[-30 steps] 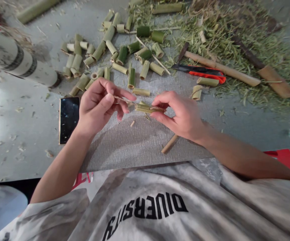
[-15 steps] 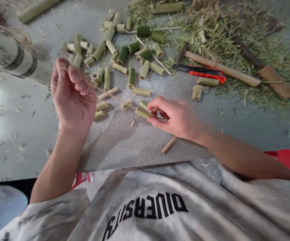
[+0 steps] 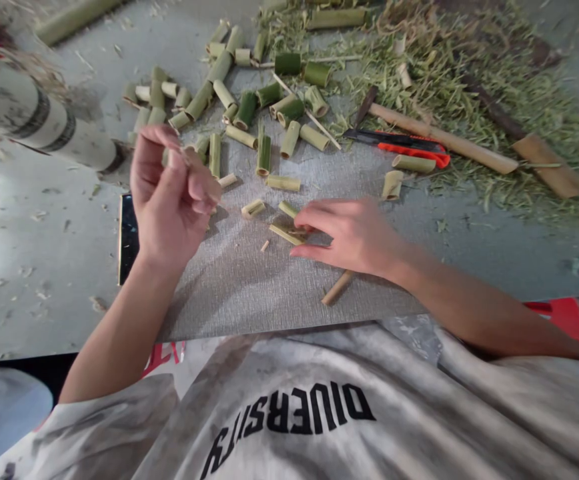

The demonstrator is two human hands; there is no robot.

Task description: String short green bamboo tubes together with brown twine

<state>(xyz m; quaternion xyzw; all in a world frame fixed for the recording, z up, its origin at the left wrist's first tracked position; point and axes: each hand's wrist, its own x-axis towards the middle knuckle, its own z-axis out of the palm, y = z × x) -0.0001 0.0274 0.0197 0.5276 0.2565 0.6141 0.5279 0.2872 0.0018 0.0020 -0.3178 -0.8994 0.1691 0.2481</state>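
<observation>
Pinching an apparent thin tan strand (image 3: 186, 159), the left hand (image 3: 169, 193) is hovering toward nine o'clock; the right hand (image 3: 352, 232), grip unclear, is cupping a slim yellow-green bamboo piece (image 3: 283, 233) centrally; cut green bamboo tubes (image 3: 246, 110) are lying loose toward twelve.

Cut bamboo (image 3: 283, 183), shavings (image 3: 459, 87) and a knife (image 3: 397, 141) suggest a workshop.

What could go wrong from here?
The right hand looks loosely spread at one end of the slim bamboo piece, so it might slip or roll. The phone, partly hidden by the left forearm, could get nudged. The brown stick lies near the table's front edge and might be swept off.
</observation>
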